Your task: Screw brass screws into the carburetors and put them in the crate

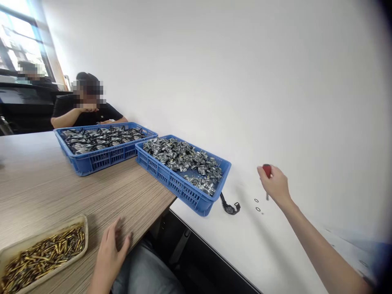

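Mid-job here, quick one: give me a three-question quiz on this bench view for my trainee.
1. What does the right hand grip? A a red-handled tool; B pliers; C a marker pen.
2. True or false: the left hand rests open at the edge of the wooden table, beside the tray of brass parts.
3. Fill in: on the white surface, between the nearer blue crate and the right hand, lies a black ____.
Key: 1 A; 2 true; 3 watch.
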A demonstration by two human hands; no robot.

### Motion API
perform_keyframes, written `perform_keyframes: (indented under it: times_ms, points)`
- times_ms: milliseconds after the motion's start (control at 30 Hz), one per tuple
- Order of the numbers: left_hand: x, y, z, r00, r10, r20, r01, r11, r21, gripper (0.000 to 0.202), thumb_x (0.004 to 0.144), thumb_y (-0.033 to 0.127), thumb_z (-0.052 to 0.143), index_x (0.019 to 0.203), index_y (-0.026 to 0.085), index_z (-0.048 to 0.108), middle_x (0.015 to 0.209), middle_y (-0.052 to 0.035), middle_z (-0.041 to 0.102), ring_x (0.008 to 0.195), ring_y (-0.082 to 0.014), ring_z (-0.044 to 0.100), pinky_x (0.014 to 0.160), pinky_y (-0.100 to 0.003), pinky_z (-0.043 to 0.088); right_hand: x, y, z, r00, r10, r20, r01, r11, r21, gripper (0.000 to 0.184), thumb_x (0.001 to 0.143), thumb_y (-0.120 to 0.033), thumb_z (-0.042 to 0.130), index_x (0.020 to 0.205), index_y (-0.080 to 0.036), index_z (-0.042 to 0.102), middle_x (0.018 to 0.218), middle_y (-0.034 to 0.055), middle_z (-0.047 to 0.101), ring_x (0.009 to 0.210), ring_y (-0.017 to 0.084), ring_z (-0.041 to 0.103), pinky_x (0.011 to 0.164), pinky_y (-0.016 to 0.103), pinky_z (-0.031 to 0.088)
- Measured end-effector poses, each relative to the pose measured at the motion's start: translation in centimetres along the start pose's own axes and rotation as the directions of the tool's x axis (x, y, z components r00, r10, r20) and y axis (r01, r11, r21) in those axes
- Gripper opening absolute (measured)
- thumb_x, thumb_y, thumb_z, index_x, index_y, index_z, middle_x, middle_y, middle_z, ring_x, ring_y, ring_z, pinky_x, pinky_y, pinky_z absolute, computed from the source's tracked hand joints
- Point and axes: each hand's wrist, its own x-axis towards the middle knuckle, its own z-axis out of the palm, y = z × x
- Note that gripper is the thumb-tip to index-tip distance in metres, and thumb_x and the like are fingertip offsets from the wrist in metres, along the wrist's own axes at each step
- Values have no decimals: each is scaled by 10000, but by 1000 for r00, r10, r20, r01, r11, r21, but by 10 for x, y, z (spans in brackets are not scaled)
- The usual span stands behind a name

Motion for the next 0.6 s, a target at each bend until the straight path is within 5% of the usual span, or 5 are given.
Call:
perform_keyframes:
  times_ms: [133,267,433,600]
  points:
    - [1,0,0,1000,-1,-22,2,1000,6,645,898,580,581,1399,180,509,1175,-134,627,1001,-300,682,892,-527,606,17,-93,8,986,-113,126,83,972,222,409,961,-594,436,762,-243,504,709,25,581,691,197,543,669,313,416]
    - [1,-1,0,999,4,-39,-4,1000,-2,645,897,577,588,1392,169,516,1158,-134,641,990,-297,689,883,-519,610,5,-147,28,882,-278,381,177,944,278,423,949,-604,488,751,-231,502,671,8,606,618,171,522,600,291,342]
    - [1,-2,1,999,7,-38,-7,1000,-17,627,892,568,598,1373,171,534,1155,-137,651,992,-301,692,876,-515,614,-16,-162,56,703,-377,602,349,922,169,335,965,-505,509,776,-230,533,747,27,674,668,186,583,594,287,317]
    - [1,-5,2,999,11,-30,-11,1000,-9,626,902,562,590,1378,160,523,1172,-142,647,1003,-295,687,877,-504,616,-24,-151,63,584,-366,725,438,894,98,98,880,-332,636,920,-245,619,839,26,716,764,204,640,630,272,342]
